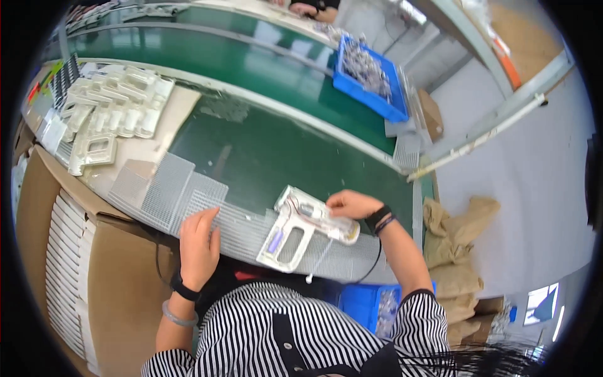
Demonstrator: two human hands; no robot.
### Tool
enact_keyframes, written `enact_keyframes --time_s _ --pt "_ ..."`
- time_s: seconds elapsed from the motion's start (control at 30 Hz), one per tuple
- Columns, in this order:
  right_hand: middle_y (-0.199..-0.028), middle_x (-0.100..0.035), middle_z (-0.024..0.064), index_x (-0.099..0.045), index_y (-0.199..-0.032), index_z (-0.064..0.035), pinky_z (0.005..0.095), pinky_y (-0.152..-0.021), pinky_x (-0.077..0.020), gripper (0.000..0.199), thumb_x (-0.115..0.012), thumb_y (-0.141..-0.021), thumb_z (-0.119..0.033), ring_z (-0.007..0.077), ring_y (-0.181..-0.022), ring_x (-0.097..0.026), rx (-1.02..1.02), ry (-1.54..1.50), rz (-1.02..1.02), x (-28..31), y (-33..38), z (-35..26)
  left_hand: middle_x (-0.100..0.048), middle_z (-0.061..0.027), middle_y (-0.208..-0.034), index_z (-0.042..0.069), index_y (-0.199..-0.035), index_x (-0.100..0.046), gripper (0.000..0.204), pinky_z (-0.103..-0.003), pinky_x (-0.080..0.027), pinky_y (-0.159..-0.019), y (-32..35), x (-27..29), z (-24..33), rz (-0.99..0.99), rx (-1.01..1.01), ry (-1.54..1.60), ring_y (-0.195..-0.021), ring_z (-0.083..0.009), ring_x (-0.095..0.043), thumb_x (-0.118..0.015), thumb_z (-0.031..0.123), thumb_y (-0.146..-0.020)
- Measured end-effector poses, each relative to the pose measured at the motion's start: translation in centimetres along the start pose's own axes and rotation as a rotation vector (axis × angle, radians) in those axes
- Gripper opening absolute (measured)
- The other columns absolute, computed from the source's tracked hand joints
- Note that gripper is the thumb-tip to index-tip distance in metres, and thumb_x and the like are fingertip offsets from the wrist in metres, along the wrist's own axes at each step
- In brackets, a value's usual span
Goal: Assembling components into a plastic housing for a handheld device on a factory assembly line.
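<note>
A white plastic housing shaped like a handle with an open loop (295, 229) lies on a ribbed grey mat (245, 229) at the near edge of a green work surface (270, 151). Small parts and thin wires sit inside its upper half. My right hand (352, 204) rests on the housing's upper right part, fingertips pinched on something small inside it. My left hand (200, 242) lies flat on the mat to the left of the housing, holding nothing. A thin white cable (319, 257) trails from the housing toward me.
Several empty white housings (110, 113) are piled on cardboard at the left. A blue bin of parts (367, 72) stands at the far right of the green belt, another blue bin (370, 305) by my lap. Brown sacks (455, 257) lie on the floor at right. Another person's hands (304, 9) show at the top.
</note>
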State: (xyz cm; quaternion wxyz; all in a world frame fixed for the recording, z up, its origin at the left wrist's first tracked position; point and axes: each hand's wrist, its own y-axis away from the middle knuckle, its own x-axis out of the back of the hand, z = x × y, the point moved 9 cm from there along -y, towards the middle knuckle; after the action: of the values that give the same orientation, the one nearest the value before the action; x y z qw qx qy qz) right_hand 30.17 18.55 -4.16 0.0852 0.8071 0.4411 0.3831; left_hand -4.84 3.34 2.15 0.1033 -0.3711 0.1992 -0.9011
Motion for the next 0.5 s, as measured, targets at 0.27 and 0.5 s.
enact_keyframes --time_s 0.27,0.5 --pt "-0.079 -0.067 -0.0049 -0.074 -0.108 -0.0003 0.0216 -0.055 -0.0464 0.020 -0.071 -0.094 -0.014 0.0023 -0.063 -0.055 -0.234 -0.232 -0.110 -1.4 0.8 -2.4 -0.067 -0.0187 -0.118 0.000 -0.126 -0.061 0.038 -0.046 -0.045 -0.100 1.0 3.2 -4.3 0.151 0.131 0.136 -0.111 -0.0382 -0.062 -0.063 -0.002 -0.087" --pt "-0.073 -0.066 -0.0032 -0.074 -0.103 0.0015 0.0203 -0.051 -0.0478 0.018 -0.074 -0.090 -0.010 0.0035 -0.055 -0.057 -0.236 -0.458 0.131 7.3 -2.2 -6.0 -0.067 -0.0185 -0.116 -0.001 -0.124 -0.061 0.034 -0.045 -0.044 -0.101 -0.5 3.7 -9.3 0.233 0.219 0.127 -0.111 -0.0375 -0.061 -0.060 -0.002 -0.090"
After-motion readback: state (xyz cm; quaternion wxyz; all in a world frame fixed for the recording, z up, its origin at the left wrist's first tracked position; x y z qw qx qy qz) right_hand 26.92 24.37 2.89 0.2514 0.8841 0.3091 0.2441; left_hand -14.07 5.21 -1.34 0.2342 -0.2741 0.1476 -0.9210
